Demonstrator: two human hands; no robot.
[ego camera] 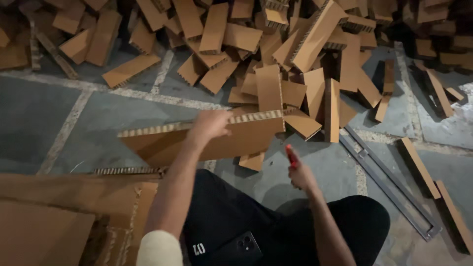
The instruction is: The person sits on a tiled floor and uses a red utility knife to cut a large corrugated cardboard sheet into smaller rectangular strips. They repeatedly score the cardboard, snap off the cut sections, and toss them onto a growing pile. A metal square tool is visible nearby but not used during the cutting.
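My left hand (209, 125) grips the top edge of a long honeycomb cardboard board (162, 145), holding it on edge above the floor in front of my knees. My right hand (300, 173) is closed around a red-handled cutter (291, 155), whose tip points up just right of the board's lower corner. A small cardboard piece (252, 161) lies on the floor below the board, between the two hands.
A big heap of cut cardboard blocks (276, 49) covers the far floor. Stacked cardboard sheets (59, 212) lie at my left. A metal rail (389, 184) and cardboard strips (419, 167) lie at right. A dark phone (241, 246) rests on my lap.
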